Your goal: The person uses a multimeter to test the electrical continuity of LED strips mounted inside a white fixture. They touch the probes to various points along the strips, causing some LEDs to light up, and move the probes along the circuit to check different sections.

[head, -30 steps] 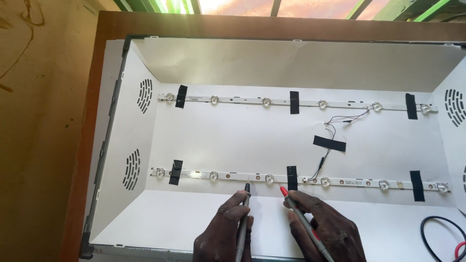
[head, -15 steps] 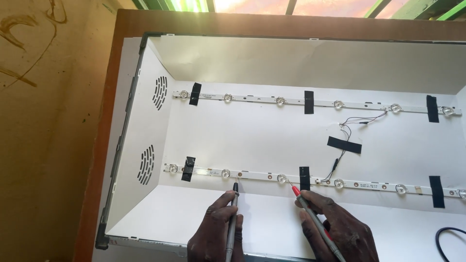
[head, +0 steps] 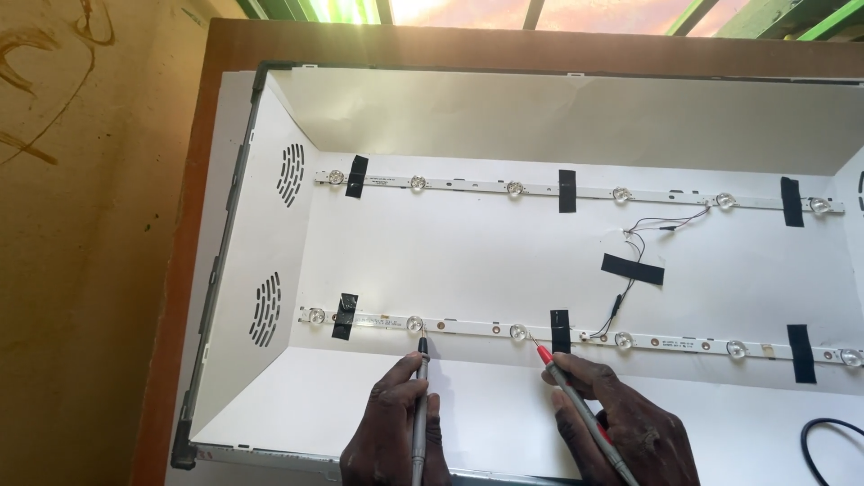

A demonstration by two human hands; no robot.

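White backlight panel (head: 540, 117) on brown table (head: 504, 49)

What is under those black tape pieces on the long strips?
Each black tape piece lies across a white light strip and onto the white panel beneath. The strip runs on past both edges; the covered stretch is hidden, so nothing more shows there.

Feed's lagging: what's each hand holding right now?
Left hand: closed on the black probe.
Right hand: closed on the red probe.
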